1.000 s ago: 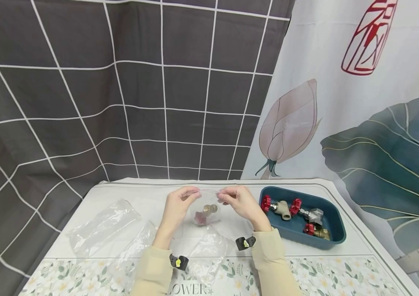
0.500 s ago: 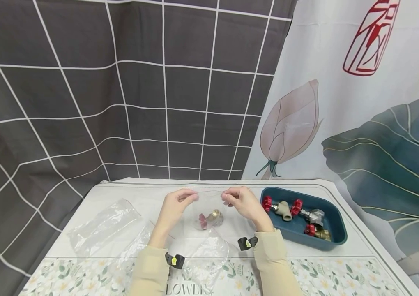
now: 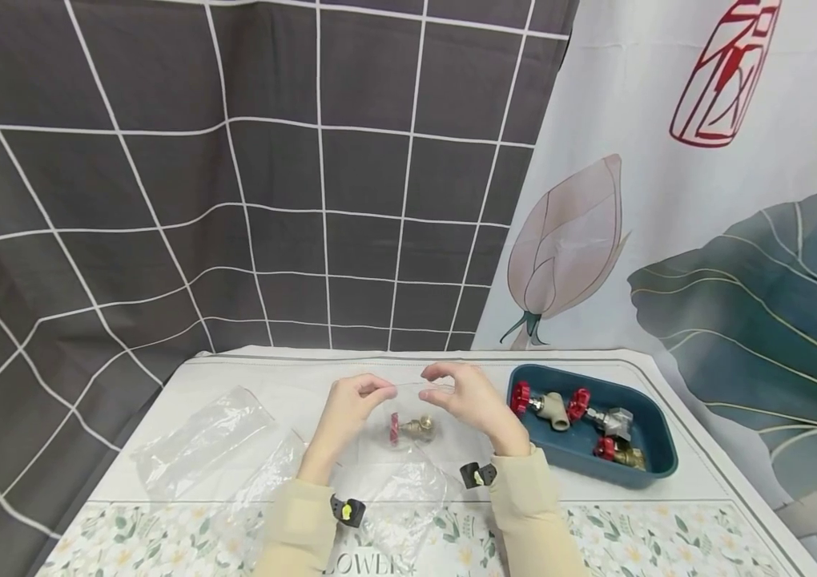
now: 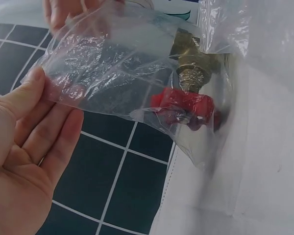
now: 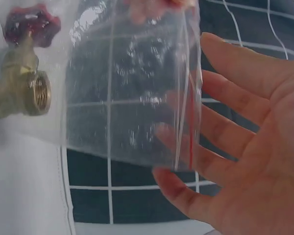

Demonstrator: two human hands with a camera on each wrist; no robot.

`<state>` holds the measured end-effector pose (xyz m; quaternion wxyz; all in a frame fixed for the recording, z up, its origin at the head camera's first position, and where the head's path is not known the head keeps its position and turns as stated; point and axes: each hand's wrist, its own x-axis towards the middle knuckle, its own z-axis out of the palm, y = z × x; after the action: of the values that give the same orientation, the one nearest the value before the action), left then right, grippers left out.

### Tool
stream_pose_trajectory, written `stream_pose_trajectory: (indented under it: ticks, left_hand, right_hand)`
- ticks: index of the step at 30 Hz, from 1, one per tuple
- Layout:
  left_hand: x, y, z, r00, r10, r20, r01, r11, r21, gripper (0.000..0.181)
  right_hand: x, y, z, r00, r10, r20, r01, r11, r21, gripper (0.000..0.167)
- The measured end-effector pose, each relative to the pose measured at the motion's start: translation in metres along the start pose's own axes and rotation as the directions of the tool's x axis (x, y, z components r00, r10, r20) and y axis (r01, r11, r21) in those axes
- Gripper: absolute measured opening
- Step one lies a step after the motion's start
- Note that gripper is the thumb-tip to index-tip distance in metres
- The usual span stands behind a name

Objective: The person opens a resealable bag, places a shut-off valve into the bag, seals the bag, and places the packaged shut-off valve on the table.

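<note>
A clear zip bag [image 5: 127, 88] with a red stripe along its mouth hangs upright above the white tabletop. Inside it lies a brass valve [image 3: 416, 429] with a red handwheel [image 4: 186, 105]. My left hand [image 3: 351, 409] pinches one upper corner of the bag between thumb and fingers. At the opposite corner is my right hand [image 3: 473, 401], its thumb and fingers spread apart; some fingers lie behind the plastic near the red stripe, and the thumb is by the edge. Whether the bag's bottom touches the table cannot be told.
A dark blue tray [image 3: 596, 474] at the right holds several red-handled valves, among them a beige one [image 3: 554, 410]. Clear plastic bags [image 3: 203, 441] lie on the left of the table, and another bag [image 3: 408, 501] in front. A gridded curtain [image 3: 271, 176] hangs behind.
The right hand's thumb and fingers have parted from their pinch on the bag's corner. The left hand has shifted slightly right and down. Inside the bag, the valve has turned.
</note>
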<state>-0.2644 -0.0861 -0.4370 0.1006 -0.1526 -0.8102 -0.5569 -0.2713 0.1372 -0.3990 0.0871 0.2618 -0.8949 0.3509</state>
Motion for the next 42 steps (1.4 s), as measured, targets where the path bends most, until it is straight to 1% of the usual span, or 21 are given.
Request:
stream_pose_trajectory:
  ticks: [3, 7, 11, 16, 20, 26, 30, 35, 42]
  left_hand:
    - [-0.001, 0.001, 0.0, 1.0, 0.025, -0.003, -0.025, 1.0, 0.01, 0.009]
    - [-0.001, 0.002, 0.0, 0.999, 0.048, 0.003, -0.048, 0.999, 0.005, 0.009]
    - [-0.001, 0.002, 0.002, 0.997, 0.072, 0.02, -0.071, 0.997, -0.002, 0.008]
    - [0.0, 0.002, 0.003, 0.996, 0.086, 0.028, -0.086, 0.996, -0.007, 0.007]
    - [0.0, 0.003, 0.003, 0.996, 0.084, 0.028, -0.084, 0.996, -0.018, 0.005]
    - [0.0, 0.002, 0.003, 0.996, 0.09, 0.024, -0.09, 0.996, -0.028, 0.005]
    - [0.0, 0.002, 0.002, 0.994, 0.104, 0.025, -0.104, 0.994, -0.018, 0.006]
    - [0.0, 0.002, 0.003, 0.994, 0.107, 0.022, -0.107, 0.994, -0.012, 0.006]
    - [0.0, 0.001, 0.004, 0.99, 0.14, 0.014, -0.14, 0.99, 0.02, 0.01]
  right_hand:
    - [0.003, -0.006, 0.006, 0.999, -0.052, -0.013, 0.051, 0.996, -0.078, 0.027]
    - [0.005, -0.012, 0.015, 0.992, -0.124, -0.025, 0.118, 0.979, -0.168, 0.022]
    - [0.006, -0.018, 0.019, 0.987, -0.151, -0.052, 0.137, 0.97, -0.201, 0.018]
    - [0.007, -0.022, 0.023, 0.986, -0.151, -0.075, 0.133, 0.969, -0.209, 0.011]
    - [0.007, -0.022, 0.026, 0.985, -0.15, -0.083, 0.131, 0.972, -0.194, 0.007]
    - [0.007, -0.021, 0.026, 0.984, -0.153, -0.087, 0.135, 0.974, -0.184, 0.007]
    - [0.007, -0.02, 0.027, 0.983, -0.159, -0.09, 0.141, 0.972, -0.186, 0.007]
    - [0.006, -0.021, 0.027, 0.98, -0.171, -0.102, 0.15, 0.971, -0.185, 0.008]
    - [0.006, -0.022, 0.028, 0.983, -0.155, -0.097, 0.135, 0.973, -0.187, 0.007]
